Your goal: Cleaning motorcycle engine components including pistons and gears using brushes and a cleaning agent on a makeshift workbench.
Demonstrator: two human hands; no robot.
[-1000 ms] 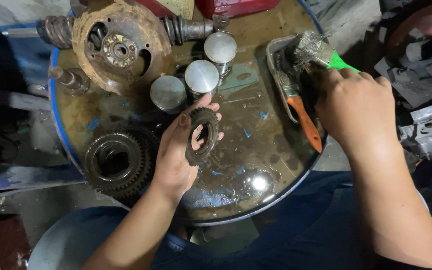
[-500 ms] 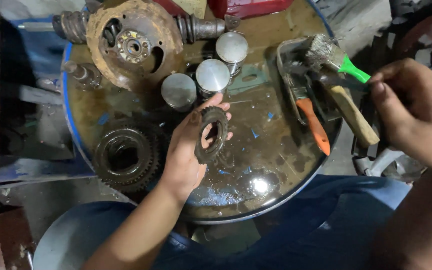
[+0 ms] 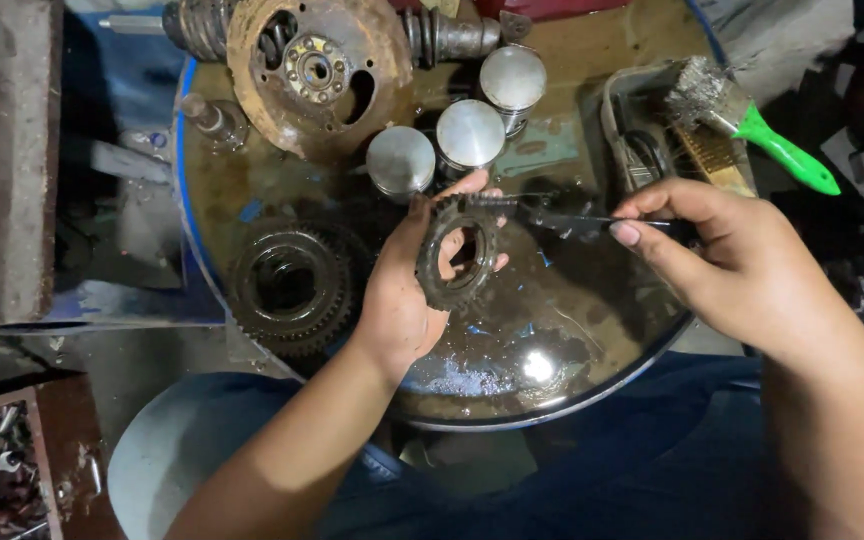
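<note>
I count three shiny pistons (image 3: 469, 135), one big gear (image 3: 290, 287), one rusty plate (image 3: 318, 72) and one green-handled brush (image 3: 747, 115) on the oily drum top (image 3: 512, 370). My left hand (image 3: 402, 290) grips a dark, greasy toothed ring (image 3: 458, 252) above it; my right hand (image 3: 727, 262) pinches a thin black brush (image 3: 552, 212) against the ring's upper edge.

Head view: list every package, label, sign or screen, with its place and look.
None can be made out: only bare, oily metal parts, three pistons and a green-handled brush on the drum top.
A red thing at the top edge is cut off; cannot tell what it is.
</note>
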